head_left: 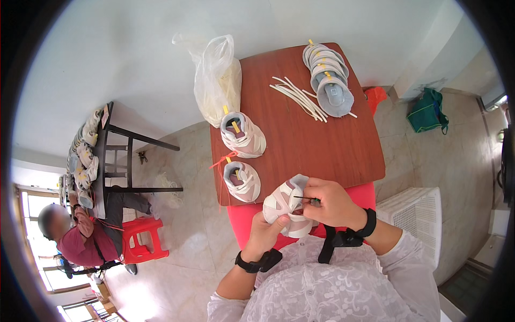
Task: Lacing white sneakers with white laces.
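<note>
Over the near edge of the table, my left hand (260,234) is closed on a white and pink shoe upper (276,205), gripping it from its left side. My right hand (333,204) pinches a thin dark hooked-looking tool (300,197) against the upper's opening; its exact tip is too small to make out. Just left of the hands sits a white and pink shoe (248,189) with a red cord (221,160) beside it. Behind it stands a similar shoe (248,140) with a yellow tab.
The brown table (300,145) bears a bundle of white laces or rods (299,99), a row of nested grey shoe uppers (335,99) and a plastic bag (217,80). A white basket (416,217) stands right. Left, a person (86,239) sits at a dark shoe-covered table (107,150).
</note>
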The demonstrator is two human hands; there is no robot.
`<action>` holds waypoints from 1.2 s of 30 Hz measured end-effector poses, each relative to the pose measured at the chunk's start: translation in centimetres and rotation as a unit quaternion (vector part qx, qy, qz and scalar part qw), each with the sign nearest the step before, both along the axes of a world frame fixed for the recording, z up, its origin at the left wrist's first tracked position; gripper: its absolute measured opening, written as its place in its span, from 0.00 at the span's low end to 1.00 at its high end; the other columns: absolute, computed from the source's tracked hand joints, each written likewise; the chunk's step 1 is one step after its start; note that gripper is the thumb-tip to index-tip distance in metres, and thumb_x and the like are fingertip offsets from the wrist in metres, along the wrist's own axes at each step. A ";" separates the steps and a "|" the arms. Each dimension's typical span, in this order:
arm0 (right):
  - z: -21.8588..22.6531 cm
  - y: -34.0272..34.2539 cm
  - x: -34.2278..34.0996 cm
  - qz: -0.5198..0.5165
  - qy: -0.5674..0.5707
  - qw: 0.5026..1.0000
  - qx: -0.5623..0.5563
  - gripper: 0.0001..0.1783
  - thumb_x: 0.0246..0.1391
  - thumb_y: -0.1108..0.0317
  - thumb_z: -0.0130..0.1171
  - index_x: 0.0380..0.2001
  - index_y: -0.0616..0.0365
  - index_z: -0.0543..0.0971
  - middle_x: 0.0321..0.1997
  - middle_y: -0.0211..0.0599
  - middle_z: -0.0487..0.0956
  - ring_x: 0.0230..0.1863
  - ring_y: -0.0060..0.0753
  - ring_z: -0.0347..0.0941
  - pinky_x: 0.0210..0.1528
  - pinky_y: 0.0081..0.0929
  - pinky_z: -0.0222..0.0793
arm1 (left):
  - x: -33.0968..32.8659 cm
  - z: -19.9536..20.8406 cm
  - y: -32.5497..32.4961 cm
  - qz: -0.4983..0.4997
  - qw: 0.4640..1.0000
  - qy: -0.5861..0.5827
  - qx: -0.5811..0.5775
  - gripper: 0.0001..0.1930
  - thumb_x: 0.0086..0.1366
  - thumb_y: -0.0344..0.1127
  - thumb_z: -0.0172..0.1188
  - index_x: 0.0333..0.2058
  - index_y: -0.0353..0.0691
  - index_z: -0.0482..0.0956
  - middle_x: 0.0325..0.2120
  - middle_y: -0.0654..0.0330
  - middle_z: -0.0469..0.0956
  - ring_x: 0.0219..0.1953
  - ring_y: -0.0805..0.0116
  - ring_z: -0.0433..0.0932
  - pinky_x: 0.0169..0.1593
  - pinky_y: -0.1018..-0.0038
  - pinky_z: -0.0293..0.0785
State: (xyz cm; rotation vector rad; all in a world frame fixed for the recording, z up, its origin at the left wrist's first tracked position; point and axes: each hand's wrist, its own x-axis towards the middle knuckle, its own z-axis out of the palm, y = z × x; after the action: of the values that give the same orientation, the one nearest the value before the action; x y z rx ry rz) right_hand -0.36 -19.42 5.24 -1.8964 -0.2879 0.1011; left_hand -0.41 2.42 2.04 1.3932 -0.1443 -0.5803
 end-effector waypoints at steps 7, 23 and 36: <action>-1.0 0.7 -0.1 -0.101 -0.026 0.995 0.009 0.11 0.46 0.66 0.62 0.34 0.57 0.80 0.31 0.34 0.76 0.25 0.32 0.72 0.29 0.29 0.69 | -0.2 -0.6 -0.2 0.029 0.996 0.016 -0.083 0.17 0.65 0.38 0.60 0.49 0.34 0.75 0.40 0.61 0.80 0.43 0.73 0.77 0.47 0.74 0.73; -1.1 0.0 -3.0 -0.142 0.115 0.962 0.206 0.08 0.56 0.70 0.59 0.36 0.63 0.79 0.25 0.24 0.76 0.25 0.14 0.66 0.30 0.18 0.62 | 0.1 -1.9 -1.3 0.088 0.972 0.080 -0.204 0.15 0.66 0.38 0.57 0.49 0.39 0.72 0.48 0.56 0.76 0.52 0.63 0.73 0.57 0.63 0.67; -0.5 0.7 -2.8 -0.219 0.177 0.932 0.228 0.13 0.46 0.66 0.69 0.24 0.61 0.75 0.23 0.25 0.75 0.24 0.13 0.65 0.28 0.17 0.61 | -0.6 -2.4 -2.3 0.018 0.974 0.057 -0.218 0.30 0.65 0.42 0.59 0.60 0.36 0.60 0.54 0.50 0.71 0.55 0.61 0.72 0.59 0.63 0.67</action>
State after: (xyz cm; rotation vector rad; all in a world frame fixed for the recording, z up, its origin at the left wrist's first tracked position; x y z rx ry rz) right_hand -3.20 -18.72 4.79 -1.4042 0.3374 0.0659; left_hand -0.98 0.16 -0.40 0.9321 -0.1438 -0.5586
